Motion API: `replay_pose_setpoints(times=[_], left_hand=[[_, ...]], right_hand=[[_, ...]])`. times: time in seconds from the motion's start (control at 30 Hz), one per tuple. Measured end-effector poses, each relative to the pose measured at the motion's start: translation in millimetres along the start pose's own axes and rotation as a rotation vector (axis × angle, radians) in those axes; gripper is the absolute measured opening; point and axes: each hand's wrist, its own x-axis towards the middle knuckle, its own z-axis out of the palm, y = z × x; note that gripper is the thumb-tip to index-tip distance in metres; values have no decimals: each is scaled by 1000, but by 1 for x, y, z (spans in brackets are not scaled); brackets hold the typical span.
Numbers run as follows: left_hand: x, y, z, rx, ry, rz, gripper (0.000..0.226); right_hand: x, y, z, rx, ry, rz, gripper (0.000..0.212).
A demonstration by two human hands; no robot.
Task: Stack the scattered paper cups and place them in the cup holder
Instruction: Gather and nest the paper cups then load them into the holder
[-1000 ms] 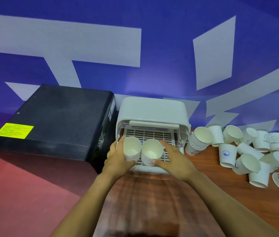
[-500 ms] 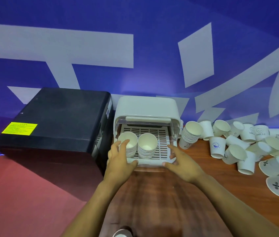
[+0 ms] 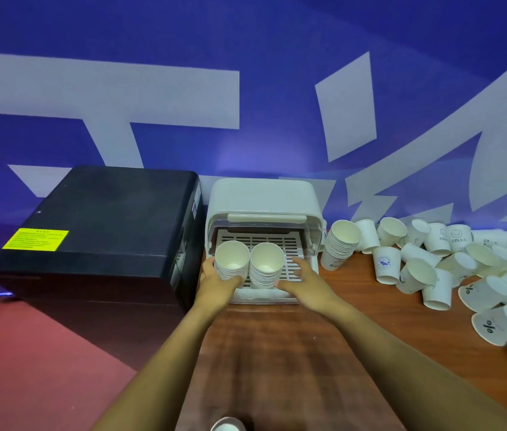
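The white cup holder (image 3: 264,194) stands open at the back of the wooden table (image 3: 277,353), its slatted tray pulled forward. Two stacks of white paper cups stand side by side on the tray. My left hand (image 3: 215,283) wraps the left cup stack (image 3: 232,259) from its outer side. My right hand (image 3: 306,283) cups the right cup stack (image 3: 266,264), with the thumb at its base and the fingers on the tray beside it. A third stack (image 3: 339,244) leans just right of the holder. Several loose cups (image 3: 432,265) lie scattered farther right.
A black box (image 3: 96,219) with a yellow label stands tight against the holder's left side. A blue wall with white shapes rises behind. One cup rim (image 3: 227,426) shows at the bottom edge. Red floor lies to the left of the table.
My right hand has come off the tray's front corner and back against the right stack. Both stacks now sit nearer the tray's front, between my hands.
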Motion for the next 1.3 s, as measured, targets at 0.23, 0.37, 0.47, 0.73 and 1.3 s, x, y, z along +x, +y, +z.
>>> replay_pose_setpoints(times=[0.23,0.37,0.47,0.73,1.3], left_hand=[[30,-5,2,23,49,61,84],[43,-4,8,39,63,69,76],[48,-4,18,-36,58,125,71],[68,4,49,-274,196,194,74],[131,17,60,-278,275,137,60]], right_hand=[[28,3,9,-59,-39,20,88],[42,10,16,15,-23,14,84],[56,15,24,48,20,16,88],[91,9,23,226,276,-38,76],[134,1,12,347,358,-7,50]])
